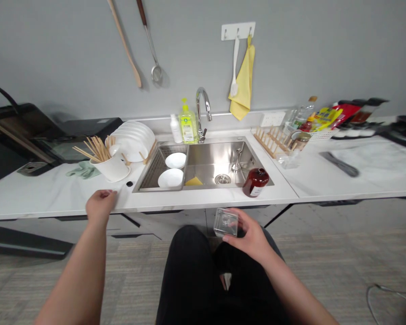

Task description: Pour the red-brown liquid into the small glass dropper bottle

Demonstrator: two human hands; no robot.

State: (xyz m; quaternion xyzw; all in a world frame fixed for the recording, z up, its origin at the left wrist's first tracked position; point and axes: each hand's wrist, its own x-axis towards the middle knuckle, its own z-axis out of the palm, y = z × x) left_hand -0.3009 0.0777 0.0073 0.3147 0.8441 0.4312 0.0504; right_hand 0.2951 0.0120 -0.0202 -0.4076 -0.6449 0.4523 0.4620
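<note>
Over the counter's front edge, left of the sink, my left hand (101,204) has its fingers curled together; whether anything is between them is too small to tell. My right hand (246,232) grips a small clear square container (225,222) in front of the cabinets, below the counter edge. A dark red bottle (256,182) stands at the sink's front right corner, above my right hand. Two white bowls (175,160) lie in the draining basket in the left part of the steel sink (209,155). A yellow sponge (193,181) is beside them.
Left of the sink are a white holder of chopsticks (113,168), a green cloth (84,170) and racked white plates (131,137). Soap bottles (188,124) and a faucet (203,108) stand behind. A wooden rack (274,142), jars and a dark utensil (340,163) are right.
</note>
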